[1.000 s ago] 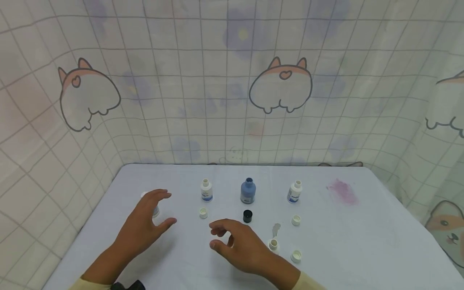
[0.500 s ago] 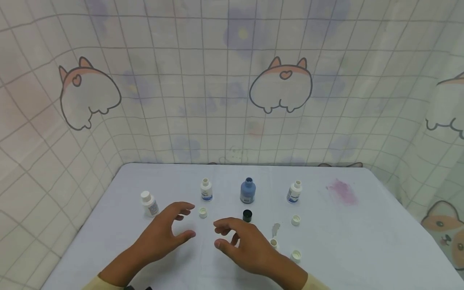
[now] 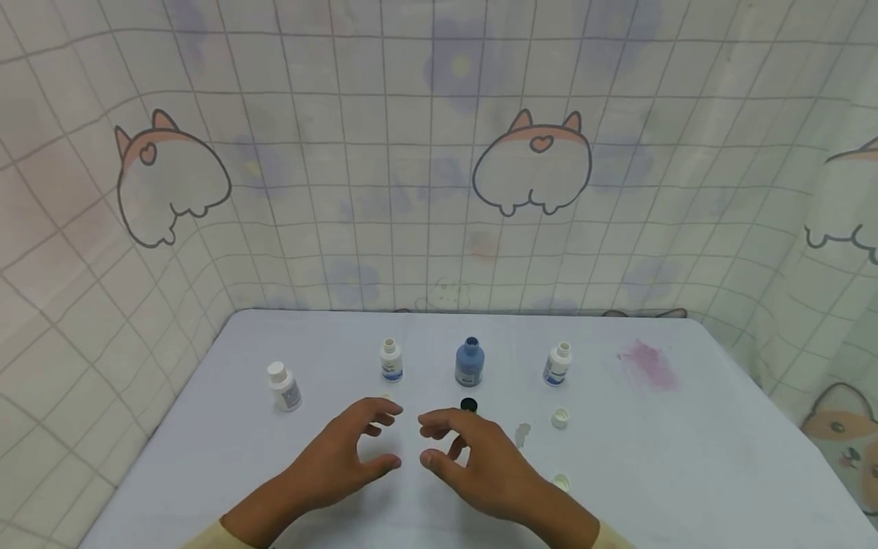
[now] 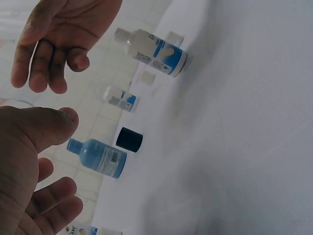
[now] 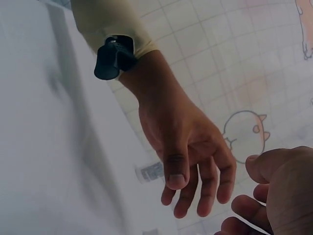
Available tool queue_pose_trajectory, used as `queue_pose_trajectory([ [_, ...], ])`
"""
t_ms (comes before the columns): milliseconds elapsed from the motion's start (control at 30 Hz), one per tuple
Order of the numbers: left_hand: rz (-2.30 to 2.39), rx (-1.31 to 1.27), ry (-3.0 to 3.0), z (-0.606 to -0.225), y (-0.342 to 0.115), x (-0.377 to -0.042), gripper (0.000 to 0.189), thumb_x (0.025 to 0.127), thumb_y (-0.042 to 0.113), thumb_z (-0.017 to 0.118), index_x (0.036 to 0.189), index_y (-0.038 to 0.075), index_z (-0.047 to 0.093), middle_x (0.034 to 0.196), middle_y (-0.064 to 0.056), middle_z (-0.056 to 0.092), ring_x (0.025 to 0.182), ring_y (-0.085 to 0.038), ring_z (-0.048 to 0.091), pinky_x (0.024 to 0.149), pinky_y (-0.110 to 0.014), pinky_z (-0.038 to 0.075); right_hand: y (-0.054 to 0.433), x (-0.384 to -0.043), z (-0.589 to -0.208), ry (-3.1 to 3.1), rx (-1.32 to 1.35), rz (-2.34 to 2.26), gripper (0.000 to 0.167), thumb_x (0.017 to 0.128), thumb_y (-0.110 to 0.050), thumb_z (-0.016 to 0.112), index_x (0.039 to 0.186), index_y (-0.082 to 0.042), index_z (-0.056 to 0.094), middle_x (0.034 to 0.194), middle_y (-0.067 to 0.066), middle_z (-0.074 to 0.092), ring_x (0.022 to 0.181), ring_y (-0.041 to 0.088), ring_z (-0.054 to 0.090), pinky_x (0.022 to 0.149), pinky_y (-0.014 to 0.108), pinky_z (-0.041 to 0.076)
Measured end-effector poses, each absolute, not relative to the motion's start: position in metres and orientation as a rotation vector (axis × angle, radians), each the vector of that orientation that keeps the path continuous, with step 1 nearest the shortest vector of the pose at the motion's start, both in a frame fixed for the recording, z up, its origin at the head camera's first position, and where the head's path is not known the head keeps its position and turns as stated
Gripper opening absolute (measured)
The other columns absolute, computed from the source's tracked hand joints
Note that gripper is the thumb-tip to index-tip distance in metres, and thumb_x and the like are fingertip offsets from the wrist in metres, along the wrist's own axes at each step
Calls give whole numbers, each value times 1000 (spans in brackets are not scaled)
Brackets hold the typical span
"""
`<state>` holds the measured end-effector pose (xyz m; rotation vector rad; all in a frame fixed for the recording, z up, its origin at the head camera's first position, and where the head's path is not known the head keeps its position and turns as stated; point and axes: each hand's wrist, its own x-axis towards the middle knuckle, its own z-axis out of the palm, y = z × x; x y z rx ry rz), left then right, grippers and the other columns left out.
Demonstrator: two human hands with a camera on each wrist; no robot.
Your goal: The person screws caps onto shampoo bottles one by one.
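Left hand [image 3: 343,456], right hand [image 3: 485,463]: fingers loosely curved, holding nothing; uncapped blue bottle [image 3: 469,367] upright on desk [image 3: 686,465], beyond black cap [image 3: 469,405]; probably light, stiff, smooth; best gripped round body

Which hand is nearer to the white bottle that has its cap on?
Left. The left hand is apart from the capped white bottle, to its right and closer to the camera; the right hand is farther right.

Blue bottle [image 3: 469,367], black cap [image 4: 129,140], backdrop [image 3: 384,168] (gridded)
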<state>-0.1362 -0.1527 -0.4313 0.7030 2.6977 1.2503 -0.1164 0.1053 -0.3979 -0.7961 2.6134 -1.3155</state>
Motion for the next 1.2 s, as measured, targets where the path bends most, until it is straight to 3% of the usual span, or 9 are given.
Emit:
queue_pose_trajectory([
  [367,1292,747,2561,-437,-136,-138,59,89,28,83,139,23,52,134,-3,60,118,-25,63,98,-41,55,115,-113,-394,2681,-765,-1298,39,100,-44,67,134,-28,60,119,-14,66,96,5,62,83,32,56],
  [733,1298,805,2506,-443,-118,-135,57,89,27,83,138,22,54,133,-1,61,119,-19,62,98,-28,54,125,-113,-393,2748,-752,-1309,38,99,-41,68,133,-25,61,120,-17,65,99,11,64,88,35,55],
  [967,1284,811,2484,-444,-113,-134,56,90,29,82,138,22,54,134,0,61,119,-17,61,98,-28,54,132,-113,-392,2773,-695,-1270,40,99,-44,68,134,-25,61,121,-17,65,101,12,62,77,31,55],
  [1200,1265,820,2479,-444,-108,-133,56,90,31,82,138,23,54,134,1,61,120,-16,61,98,-27,53,142,-112,-393,2776,-657,-1286,40,99,-42,69,134,-25,61,123,-14,66,104,16,64,79,35,56],
])
